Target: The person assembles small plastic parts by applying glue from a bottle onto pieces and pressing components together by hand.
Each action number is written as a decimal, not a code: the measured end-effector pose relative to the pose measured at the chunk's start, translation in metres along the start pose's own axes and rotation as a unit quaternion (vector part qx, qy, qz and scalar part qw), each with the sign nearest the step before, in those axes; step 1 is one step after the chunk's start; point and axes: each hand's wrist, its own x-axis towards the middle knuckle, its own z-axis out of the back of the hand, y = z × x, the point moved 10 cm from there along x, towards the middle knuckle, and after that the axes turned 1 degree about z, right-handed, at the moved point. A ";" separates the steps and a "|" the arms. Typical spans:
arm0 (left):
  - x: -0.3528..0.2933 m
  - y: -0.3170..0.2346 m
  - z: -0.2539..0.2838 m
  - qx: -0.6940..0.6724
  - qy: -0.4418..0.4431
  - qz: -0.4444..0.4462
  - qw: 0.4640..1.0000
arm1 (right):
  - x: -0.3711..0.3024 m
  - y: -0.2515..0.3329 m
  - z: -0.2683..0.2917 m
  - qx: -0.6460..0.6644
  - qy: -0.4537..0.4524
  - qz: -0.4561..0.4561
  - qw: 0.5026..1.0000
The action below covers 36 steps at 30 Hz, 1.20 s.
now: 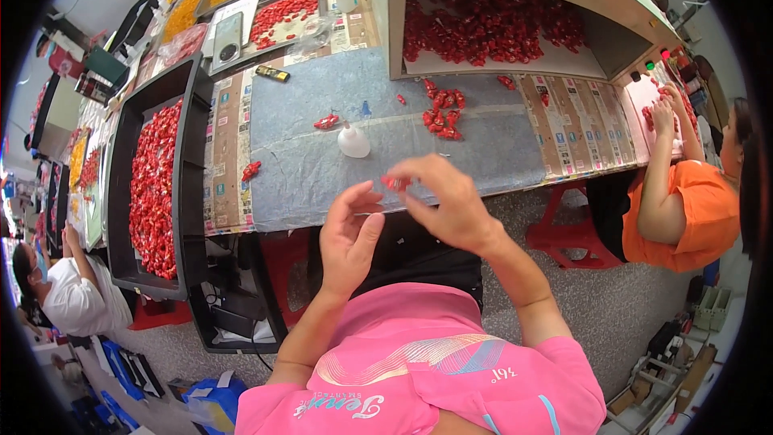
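Right-hand [447, 197] grip on red piece [394, 183]

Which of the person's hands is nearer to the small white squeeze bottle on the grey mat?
Right. The right hand sits just below and right of the white squeeze bottle, pinching a small red piece. The left hand is lower, farther off.

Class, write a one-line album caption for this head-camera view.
Right hand pinches a small red piece beside the open left hand, above a grey-covered table.
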 end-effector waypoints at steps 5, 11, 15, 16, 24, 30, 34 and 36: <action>-0.001 0.025 -0.007 -0.111 0.100 0.126 0.981 | -0.010 0.022 -0.023 0.072 0.083 0.040 0.993; -0.010 0.028 0.020 -0.226 0.047 0.174 0.957 | 0.010 0.007 -0.023 0.089 0.040 0.022 0.995; -0.014 0.030 0.039 -0.254 0.011 0.183 0.950 | 0.031 -0.028 -0.036 -0.016 -0.051 -0.065 0.996; -0.015 0.030 0.040 -0.265 0.010 0.190 0.945 | 0.036 -0.032 -0.036 -0.040 -0.081 -0.068 0.994; -0.020 0.037 0.048 -0.304 -0.008 0.203 0.931 | 0.031 -0.046 -0.064 0.119 0.023 -0.121 0.985; -0.021 0.043 0.044 -0.301 0.005 0.204 0.931 | -0.011 -0.028 -0.021 0.130 0.063 -0.124 0.982; -0.019 0.045 0.030 -0.297 0.029 0.242 0.923 | -0.035 -0.032 0.000 0.243 -0.016 -0.214 0.946; -0.019 0.045 0.025 -0.292 0.032 0.251 0.922 | -0.041 -0.031 0.006 0.292 -0.051 -0.216 0.930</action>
